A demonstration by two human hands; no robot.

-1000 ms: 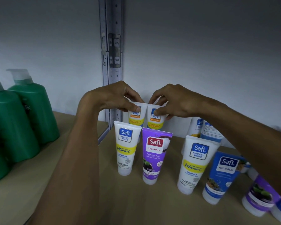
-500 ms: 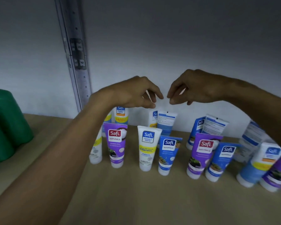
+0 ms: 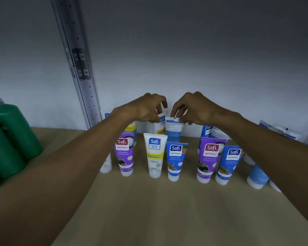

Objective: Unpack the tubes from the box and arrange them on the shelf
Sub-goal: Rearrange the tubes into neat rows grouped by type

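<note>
Several Safi tubes stand cap-down in two rows on the wooden shelf (image 3: 149,210). The front row holds a purple tube (image 3: 124,154), a white Vitamin C tube (image 3: 155,155), a blue tube (image 3: 175,160), another purple tube (image 3: 209,159) and another blue tube (image 3: 228,165). My left hand (image 3: 146,108) pinches the top edge of a white back-row tube (image 3: 160,127) by the wall. Beside it, my right hand (image 3: 194,107) pinches the top of a blue back-row tube (image 3: 173,129) whose back label faces me. My forearms hide further tubes at both sides.
Large green bottles (image 3: 11,139) stand on the shelf at the left. A metal shelf upright (image 3: 78,68) runs up the grey wall behind. More tubes (image 3: 258,176) lean at the far right. Bare wood lies in front of the rows.
Half a second ago both hands hovered with nothing in them above the back row. They have dropped and closed on the tops of two back-row tubes. The view has shifted slightly.
</note>
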